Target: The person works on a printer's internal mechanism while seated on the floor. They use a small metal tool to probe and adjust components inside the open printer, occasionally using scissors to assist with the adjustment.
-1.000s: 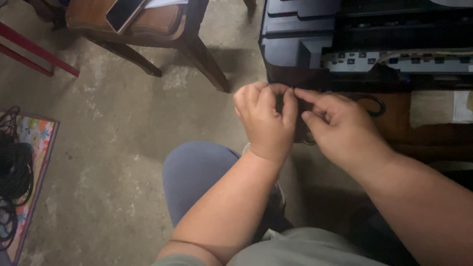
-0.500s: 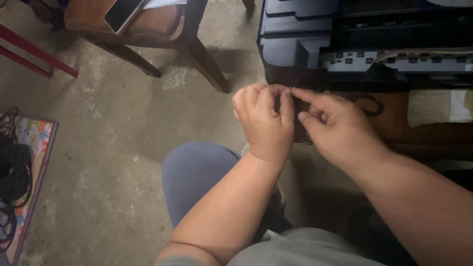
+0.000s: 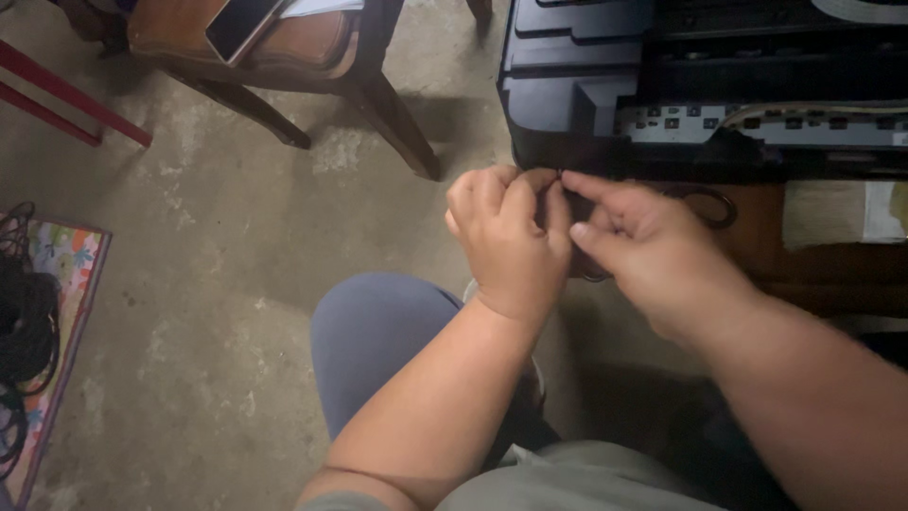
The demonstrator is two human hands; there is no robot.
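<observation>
Fingertips of both hands — left hand (image 3: 511,241) and right hand (image 3: 643,246) — pinch together on something small and dark, mostly hidden, at the front edge of the black printer (image 3: 605,85) on the tabletop (image 3: 823,274) — work seemingly mid-way, nothing freed.

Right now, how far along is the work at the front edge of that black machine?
Done: nothing visibly finished. In hand: left hand and right hand meet, fingertips pinching something small and dark at the lower front corner of the black machine; what it is stays hidden. Left: the machine's top still lies open, its strip of small parts exposed.
</observation>
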